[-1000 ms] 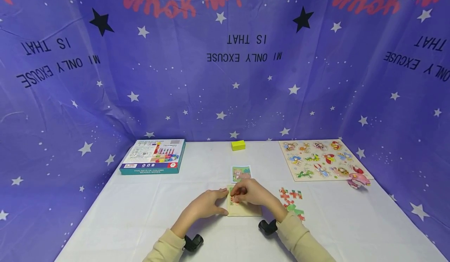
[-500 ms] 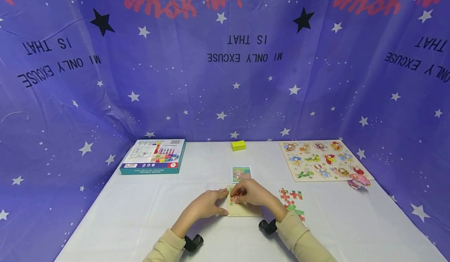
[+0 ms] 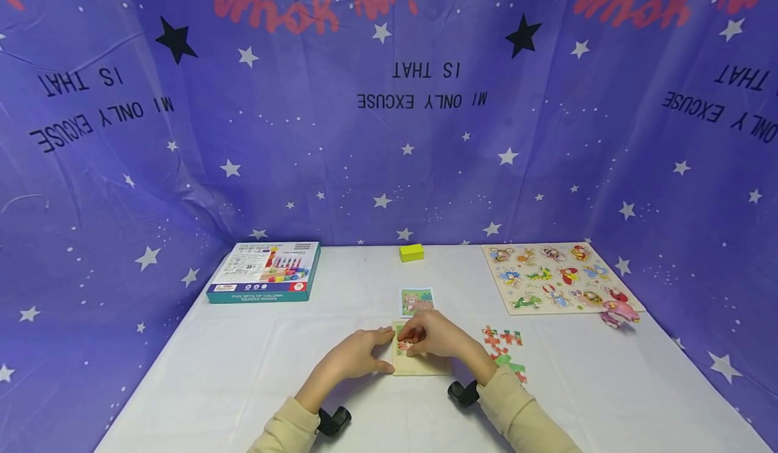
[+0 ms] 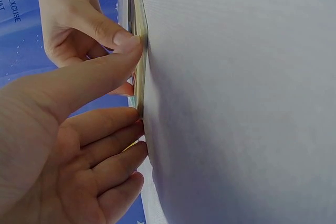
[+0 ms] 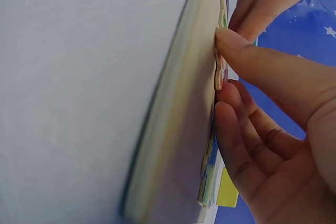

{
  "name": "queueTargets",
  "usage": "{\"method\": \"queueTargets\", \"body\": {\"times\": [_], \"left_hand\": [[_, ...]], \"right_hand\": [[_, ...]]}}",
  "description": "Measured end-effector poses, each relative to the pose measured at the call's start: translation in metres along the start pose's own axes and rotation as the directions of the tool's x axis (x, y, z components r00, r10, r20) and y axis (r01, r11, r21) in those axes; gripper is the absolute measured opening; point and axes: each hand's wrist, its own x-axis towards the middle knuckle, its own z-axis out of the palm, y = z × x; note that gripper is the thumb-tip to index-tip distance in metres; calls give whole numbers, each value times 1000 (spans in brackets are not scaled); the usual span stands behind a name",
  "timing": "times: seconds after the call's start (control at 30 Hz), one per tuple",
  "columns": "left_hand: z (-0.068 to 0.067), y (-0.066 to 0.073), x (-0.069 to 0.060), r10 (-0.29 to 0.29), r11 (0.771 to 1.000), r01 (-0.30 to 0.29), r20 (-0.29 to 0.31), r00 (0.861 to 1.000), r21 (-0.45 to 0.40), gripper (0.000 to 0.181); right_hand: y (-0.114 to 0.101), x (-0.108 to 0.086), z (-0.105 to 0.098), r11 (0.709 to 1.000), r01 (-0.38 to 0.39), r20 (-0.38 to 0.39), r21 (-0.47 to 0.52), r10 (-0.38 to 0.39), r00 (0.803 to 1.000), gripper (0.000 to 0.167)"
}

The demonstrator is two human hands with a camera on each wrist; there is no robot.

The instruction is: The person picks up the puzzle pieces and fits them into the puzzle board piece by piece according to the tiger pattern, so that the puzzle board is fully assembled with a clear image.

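One left hand (image 3: 365, 353), one right hand (image 3: 436, 333), two wrist cameras (image 3: 464, 393), one wooden puzzle tray (image 3: 422, 366), one picture card (image 3: 417, 301), one yellow block (image 3: 411, 254), one bead set box (image 3: 261, 296), just one pink toy (image 3: 621, 312), one insect puzzle board (image 3: 570, 309) with twelve bugs (image 3: 568, 275), plus jigsaw pieces (image 3: 512, 364) too jumbled to count tbh

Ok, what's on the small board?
On the small board, puzzle pieces show edge-on. A reddish piece in the right hand sits on or just above it. That hand covers the far right part in the head view.
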Motion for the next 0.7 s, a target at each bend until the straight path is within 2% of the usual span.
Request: {"method": "queueTargets", "body": {"times": [0.43,0.7], "left_hand": [[1,-2,-1,9,1000,-9,-2,1000,-3,69],[2,-2,1,-8,1000,8,3,1000,-1,69]], "right_hand": [[-5,0,0,1000,-13,-39,-18,13,999,25],[-7,0,-1,999,-5,-51,-52,2,999,22]]}}
